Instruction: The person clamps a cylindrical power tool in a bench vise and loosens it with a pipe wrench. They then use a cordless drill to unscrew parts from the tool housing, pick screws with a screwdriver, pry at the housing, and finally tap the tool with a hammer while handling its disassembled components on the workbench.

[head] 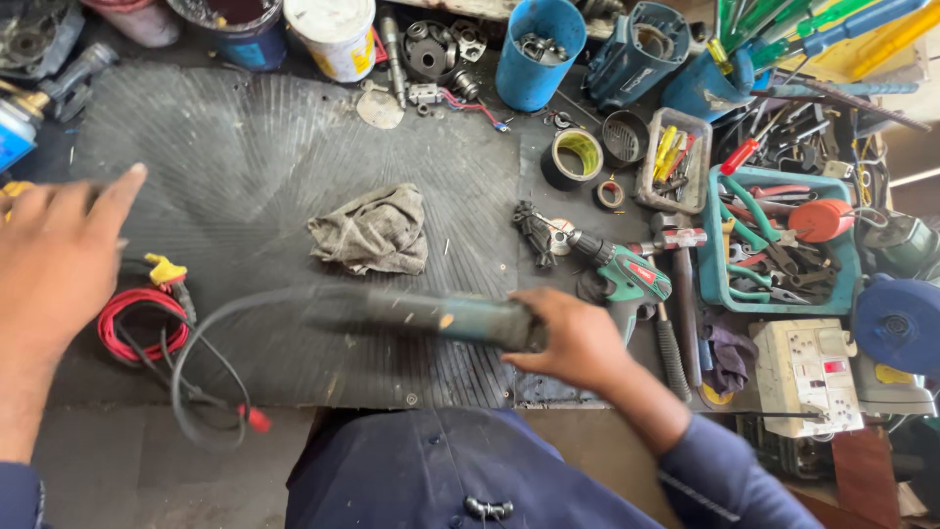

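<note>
Your right hand point(578, 343) is closed around the fat end of a dark green power-tool body point(441, 318), held roughly level just above the ribbed rubber mat point(245, 167) near the bench's front edge. It's motion-blurred, so the exact type is a guess: probably a grinder or similar corded tool. A black cord point(196, 362) trails off its left end and loops down toward a red plug tip point(258, 420).

Your left hand point(59, 255) is open, fingers spread, holding nothing, over the mat's left edge above the coiled red wire point(142, 323) and a yellow connector point(164, 269).

Handling: it looks rigid, fairly heavy and nose-long, so with a one-end grip it will want to droop. Support the mid-barrel with the free hand. The casing looks smooth, maybe greasy. The cord is limp and could snag the red coil.

Nearby: grey rag point(372, 230) mid-mat, green cordless drill point(622, 269) just right of your hand, teal tray of pliers point(720, 279) beyond.
</note>
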